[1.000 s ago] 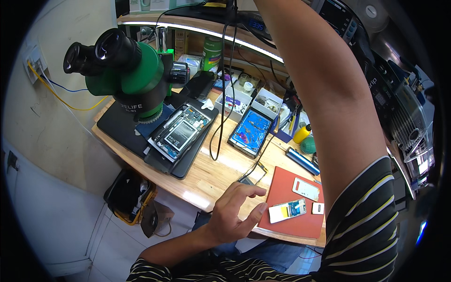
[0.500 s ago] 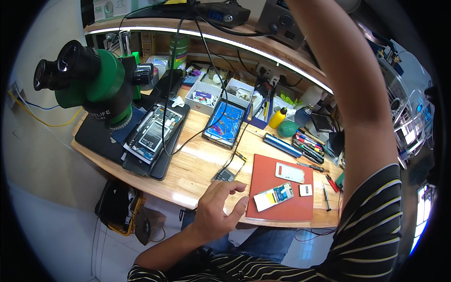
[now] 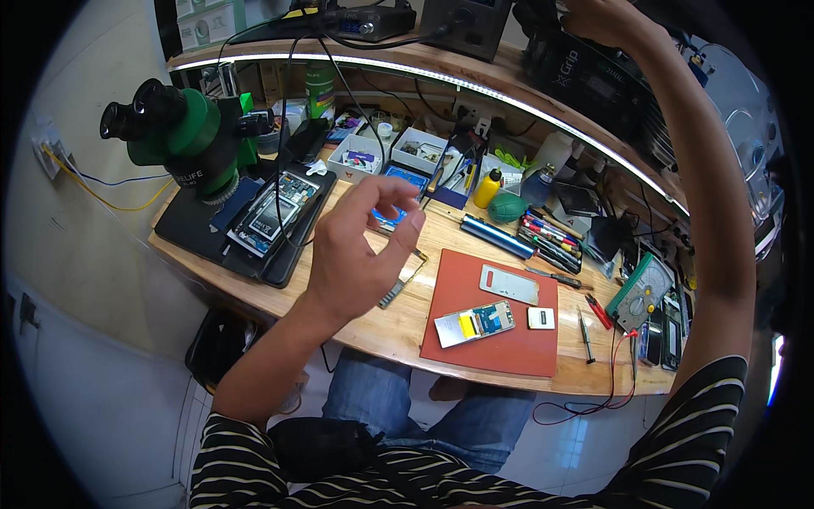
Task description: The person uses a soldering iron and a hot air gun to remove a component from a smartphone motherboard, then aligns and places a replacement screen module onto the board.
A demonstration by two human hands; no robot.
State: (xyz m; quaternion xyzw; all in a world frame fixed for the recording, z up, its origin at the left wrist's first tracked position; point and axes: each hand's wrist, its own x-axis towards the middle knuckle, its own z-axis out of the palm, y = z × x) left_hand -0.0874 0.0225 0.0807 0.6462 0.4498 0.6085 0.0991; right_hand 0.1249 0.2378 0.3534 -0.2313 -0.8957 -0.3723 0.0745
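My left hand (image 3: 360, 246) is raised over the bench, its fingers curled and the thumb apart, with nothing in it. Behind it, partly covered, are a phone circuit board (image 3: 398, 284) and a blue board tray (image 3: 409, 180). My right hand (image 3: 606, 19) reaches far up to the top shelf, by dark equipment at the upper edge. Its fingers are partly hidden, so any hold there is unclear. On a red-brown mat (image 3: 509, 360) lie an opened phone (image 3: 475, 324) with a yellow patch, a pale back cover (image 3: 509, 284) and a small white square part (image 3: 541, 318).
A green microscope (image 3: 182, 140) stands at left above a disassembled phone (image 3: 275, 212). At right are a multimeter (image 3: 646, 293) with dangling leads, red pliers (image 3: 599, 310) and a screwdriver (image 3: 586, 335). Pens (image 3: 551, 242), a yellow bottle (image 3: 487, 188) and a green blower bulb (image 3: 509, 208) line the back.
My left hand has risen from the bench's front edge and moved slightly left. My right hand, formerly beyond the upper edge, now shows at the top right. The view has shifted, revealing the multimeter.
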